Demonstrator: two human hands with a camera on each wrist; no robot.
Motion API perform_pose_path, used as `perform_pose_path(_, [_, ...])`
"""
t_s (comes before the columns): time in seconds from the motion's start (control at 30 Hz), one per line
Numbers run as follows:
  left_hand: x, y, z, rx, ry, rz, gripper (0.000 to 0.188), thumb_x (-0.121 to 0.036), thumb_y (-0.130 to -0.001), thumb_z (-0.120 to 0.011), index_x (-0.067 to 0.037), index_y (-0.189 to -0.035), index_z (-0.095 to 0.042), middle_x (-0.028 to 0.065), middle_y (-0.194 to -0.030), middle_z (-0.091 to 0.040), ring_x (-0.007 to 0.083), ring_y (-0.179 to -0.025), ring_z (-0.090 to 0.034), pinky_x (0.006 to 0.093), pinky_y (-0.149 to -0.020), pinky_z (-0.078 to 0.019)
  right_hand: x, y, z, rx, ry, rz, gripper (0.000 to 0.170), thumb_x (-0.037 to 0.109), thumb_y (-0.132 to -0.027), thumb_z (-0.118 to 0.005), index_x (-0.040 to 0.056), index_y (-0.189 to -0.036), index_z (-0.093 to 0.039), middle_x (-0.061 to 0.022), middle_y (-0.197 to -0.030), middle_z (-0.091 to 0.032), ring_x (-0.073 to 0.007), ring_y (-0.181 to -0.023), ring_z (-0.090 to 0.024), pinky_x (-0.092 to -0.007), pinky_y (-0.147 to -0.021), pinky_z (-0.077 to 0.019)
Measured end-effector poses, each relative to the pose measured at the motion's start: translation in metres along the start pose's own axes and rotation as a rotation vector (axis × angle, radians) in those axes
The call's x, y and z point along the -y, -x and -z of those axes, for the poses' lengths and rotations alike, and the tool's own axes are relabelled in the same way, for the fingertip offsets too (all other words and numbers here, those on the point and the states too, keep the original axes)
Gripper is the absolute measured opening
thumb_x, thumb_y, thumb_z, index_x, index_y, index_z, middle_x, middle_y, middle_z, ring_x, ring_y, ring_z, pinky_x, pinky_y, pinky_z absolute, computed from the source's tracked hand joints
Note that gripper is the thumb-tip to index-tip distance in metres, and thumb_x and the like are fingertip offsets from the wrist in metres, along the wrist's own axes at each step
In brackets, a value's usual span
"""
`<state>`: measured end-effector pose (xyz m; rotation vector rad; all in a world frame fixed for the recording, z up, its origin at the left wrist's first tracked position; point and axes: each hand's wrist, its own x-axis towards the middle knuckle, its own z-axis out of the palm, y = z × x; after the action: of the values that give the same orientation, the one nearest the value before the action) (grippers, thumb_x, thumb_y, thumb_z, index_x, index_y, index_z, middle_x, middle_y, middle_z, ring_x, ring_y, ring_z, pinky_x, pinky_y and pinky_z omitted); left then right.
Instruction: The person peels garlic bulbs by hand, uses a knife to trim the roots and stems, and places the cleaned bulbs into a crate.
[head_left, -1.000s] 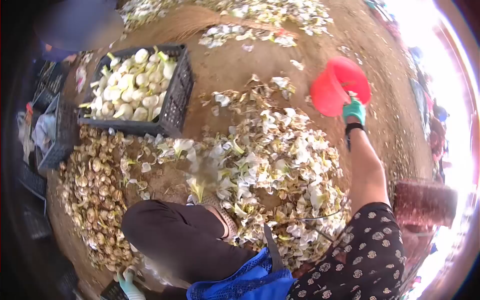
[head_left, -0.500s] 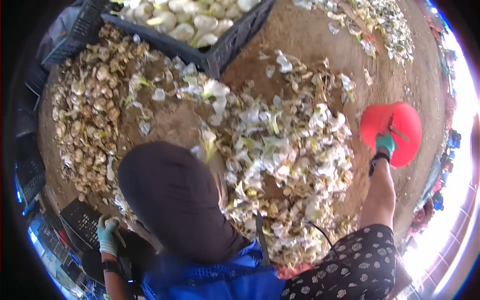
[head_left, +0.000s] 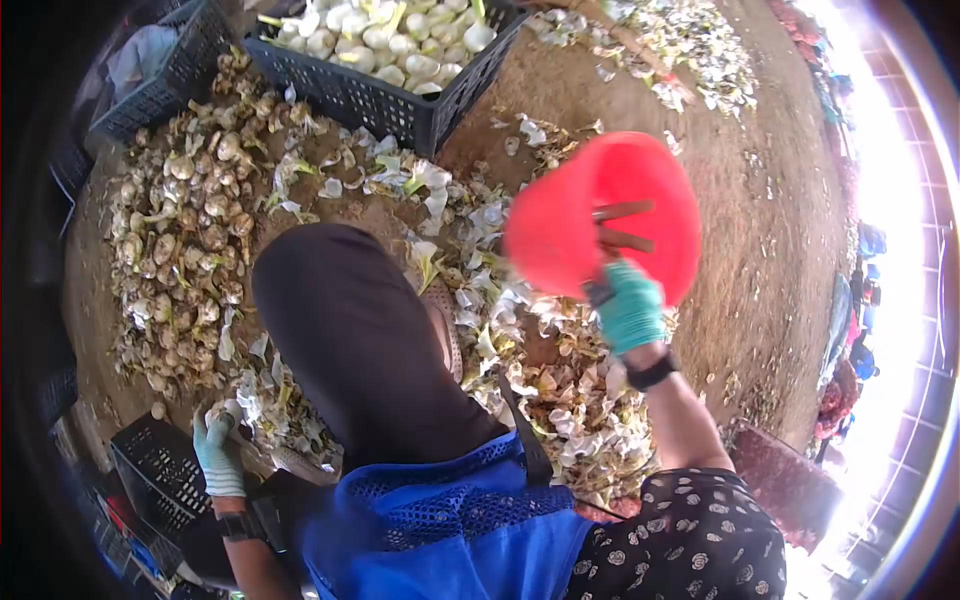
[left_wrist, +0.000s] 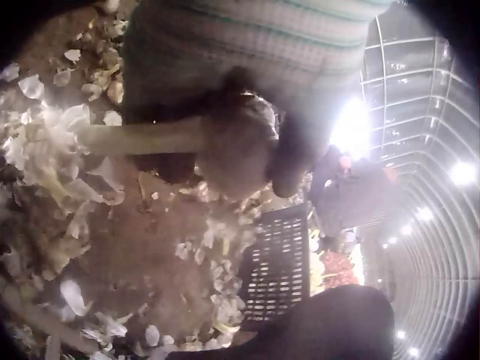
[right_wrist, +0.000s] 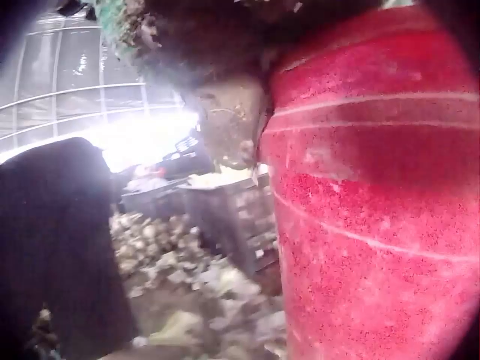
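My left hand, in a pale striped glove, grips a garlic bulb low at the left beside a black crate. The bulb's pale stem sticks out past the glove in the left wrist view. My right hand, in a green glove, holds a red bucket by its rim, tilted so its mouth faces right. Two brown finger-like shapes show inside the bucket's mouth. In the right wrist view, a flat greyish piece shows beside the bucket's wall, under the glove.
A black crate full of peeled garlic stands ahead. Unpeeled garlic bulbs lie heaped at the left, and loose skins cover the floor ahead. A smaller black crate sits by my left hand. My knee juts between the heaps.
The right hand first carried the red bucket nearer on the right, then swung it left over the skins. The left hand came further into view and still holds a garlic bulb. The head view shifted.
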<state>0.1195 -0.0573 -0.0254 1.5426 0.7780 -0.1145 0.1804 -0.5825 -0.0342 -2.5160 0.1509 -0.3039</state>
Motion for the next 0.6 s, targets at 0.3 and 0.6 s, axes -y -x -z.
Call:
perform_pose_path(0.3, [0.02,0.046,0.038,-0.018,0.233,-0.046,0.057,-0.017,-0.062,-0.055,0.002,-0.111,-0.036,0.0107,-0.092,-0.047,0.0206,-0.079,-0.051,0.0302,-0.065,-0.0452,0.121,0.034,-0.078,0.509,0.246,0.379,0.014,0.014,-0.062,-0.053,0.0055,-0.073,-0.056,-0.0131,-0.072,-0.053,-0.0289,-0.068,-0.053,-0.038,-0.061,-0.0419])
perform_pose_path(0.6, [0.035,0.049,0.046,-0.153,0.341,-0.03,0.048,-0.014,-0.066,-0.05,0.005,-0.109,-0.039,0.0112,-0.088,-0.05,0.0176,-0.072,-0.052,0.0262,-0.064,-0.0447,0.109,-0.08,-0.072,0.978,0.654,0.302,0.031,0.03,-0.066,-0.058,0.0087,-0.089,-0.056,-0.01,-0.093,-0.056,-0.0275,-0.084,-0.053,-0.0369,-0.069,-0.0441])
